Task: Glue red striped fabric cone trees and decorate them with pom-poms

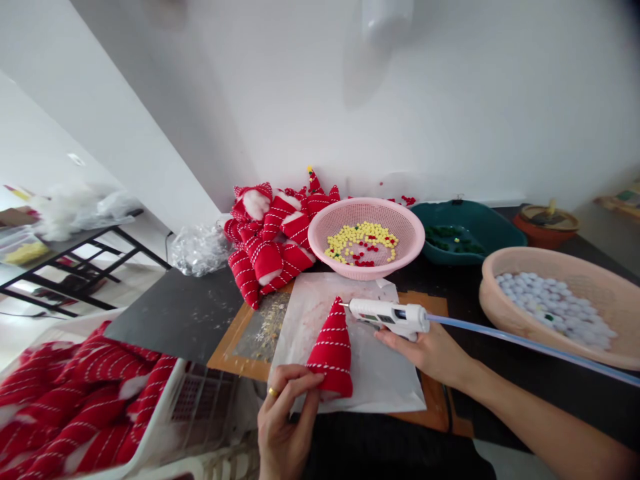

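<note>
A red stuffed cone (pixel 334 347) with white stitched stripes lies on a white sheet (pixel 385 373), its tip pointing away from me. My left hand (pixel 290 413), with a ring on one finger, pinches the cone's wide lower end at the left. My right hand (pixel 430 353) is wrapped round a white hot glue gun (pixel 390 315) from below. The gun's nozzle points left and is at the cone's tip; whether it touches I cannot tell. A long translucent glue stick (pixel 500 335) runs out of the gun's back to the right.
Behind the sheet stands a pink basket (pixel 320 233) of yellow and red pompoms. Red stuffed cones (pixel 263 253) are heaped beside it. Rightward are a green basin (pixel 500 230) and a peach basket (pixel 560 260) of white pompoms. A white crate (pixel 155 420) of red cones stands lower left.
</note>
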A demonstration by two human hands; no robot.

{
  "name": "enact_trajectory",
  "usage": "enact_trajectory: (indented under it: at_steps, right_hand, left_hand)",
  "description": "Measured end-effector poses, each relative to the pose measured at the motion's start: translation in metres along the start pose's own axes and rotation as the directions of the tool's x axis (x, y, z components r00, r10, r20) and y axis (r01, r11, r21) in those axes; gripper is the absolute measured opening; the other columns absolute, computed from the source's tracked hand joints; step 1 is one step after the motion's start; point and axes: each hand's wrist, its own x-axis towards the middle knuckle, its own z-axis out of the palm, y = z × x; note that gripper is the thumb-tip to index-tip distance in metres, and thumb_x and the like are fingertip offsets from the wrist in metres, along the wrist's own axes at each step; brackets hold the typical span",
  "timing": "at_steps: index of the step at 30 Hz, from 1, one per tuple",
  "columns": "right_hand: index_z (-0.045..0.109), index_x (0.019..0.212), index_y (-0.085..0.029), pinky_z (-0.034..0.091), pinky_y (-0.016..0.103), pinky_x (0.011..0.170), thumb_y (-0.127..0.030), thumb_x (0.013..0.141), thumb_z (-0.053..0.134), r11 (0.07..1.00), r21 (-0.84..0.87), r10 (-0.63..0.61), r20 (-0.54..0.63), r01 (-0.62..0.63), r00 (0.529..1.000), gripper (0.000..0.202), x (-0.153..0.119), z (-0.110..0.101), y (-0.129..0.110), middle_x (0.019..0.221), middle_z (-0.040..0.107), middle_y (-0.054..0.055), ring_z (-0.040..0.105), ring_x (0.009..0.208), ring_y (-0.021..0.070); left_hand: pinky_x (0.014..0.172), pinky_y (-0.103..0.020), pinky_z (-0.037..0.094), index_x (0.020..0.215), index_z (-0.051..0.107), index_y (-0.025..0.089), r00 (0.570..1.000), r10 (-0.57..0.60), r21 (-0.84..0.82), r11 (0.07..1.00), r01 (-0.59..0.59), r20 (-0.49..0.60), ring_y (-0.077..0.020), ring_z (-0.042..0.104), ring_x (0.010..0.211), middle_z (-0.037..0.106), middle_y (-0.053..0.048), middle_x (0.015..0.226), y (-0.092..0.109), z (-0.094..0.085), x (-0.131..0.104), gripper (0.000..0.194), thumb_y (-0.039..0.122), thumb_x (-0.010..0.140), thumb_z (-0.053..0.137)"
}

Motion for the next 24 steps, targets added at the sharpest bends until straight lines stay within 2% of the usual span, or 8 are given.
enact_trajectory:
  at_steps: [7,13,24]
  right_hand:
    - [0.073,0.098,-0.023,0.058,0.041,0.092,-0.040,0.092,0.063,1.000,-0.014,-0.016,0.004,0.016,1.000,0.020,0.0019,0.0007,0.0025,0.096,0.079,0.005,0.074,0.092,0.0270]
    - [0.074,0.098,-0.024,0.058,0.042,0.095,-0.040,0.092,0.062,1.000,-0.018,-0.002,0.017,0.002,1.000,0.021,0.0020,-0.0004,0.0004,0.099,0.080,0.005,0.074,0.095,0.0281]
    - [0.075,0.114,-0.023,0.055,0.046,0.100,-0.040,0.092,0.063,1.000,-0.010,0.007,0.040,-0.006,0.999,0.029,0.0027,0.0026,0.0093,0.106,0.079,0.008,0.072,0.101,0.0302]
  left_hand:
    - [0.081,-0.023,0.051,0.104,0.072,0.025,1.000,-0.002,0.004,1.000,0.002,0.009,-0.0140,0.065,0.091,0.064,-0.002,0.100,-0.0007,0.0003,-0.0005,0.022,0.009,0.092,0.063]
    - [0.080,-0.023,0.051,0.103,0.072,0.025,1.000,0.004,0.004,1.000,-0.004,0.005,-0.0135,0.065,0.090,0.064,-0.001,0.099,0.0019,0.0006,0.0027,0.022,0.009,0.091,0.064]
    - [0.080,-0.023,0.052,0.104,0.072,0.025,1.000,0.000,0.002,1.000,-0.001,0.017,-0.0142,0.066,0.090,0.064,-0.002,0.099,-0.0005,0.0004,0.0022,0.022,0.009,0.091,0.064]
